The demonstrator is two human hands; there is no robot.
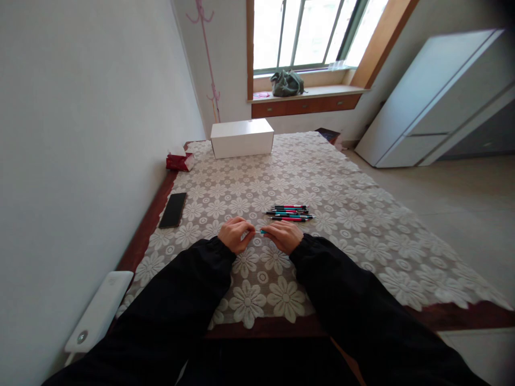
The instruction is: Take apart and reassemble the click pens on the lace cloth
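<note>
Both hands rest low over a white lace tablecloth with a daisy pattern point(322, 177), close together near the near edge of the table. The left hand point(235, 234) is curled into a loose fist, its fingers drawn together and pinched on the left end of a thin teal pen point(262, 231). The right hand point(286, 236) is curled the same way, fingers closed on the right part of that pen, so only a short teal stretch and a pale tip show in the gap between the two hands. The pen lies roughly level, left to right, just above the cloth; whether it touches the cloth cannot be told. Both arms wear black sleeves point(193, 289) that reach to the wrists.

Just beyond the right hand, a little farther and to the right, lies a small bundle of slim pens in red, teal and black point(289, 213), side by side on the cloth, all running left to right. It is near the hands but apart from them.

To the left, near the wall, a black flat phone point(173, 210) lies on the bare dark wood edge of the table. Farther off on the left sits a red tissue pack point(179, 160), and at the far end of the cloth a white rectangular box point(242, 138). A grey-green bag point(286, 83) sits on the wooden window sill beyond.
</note>
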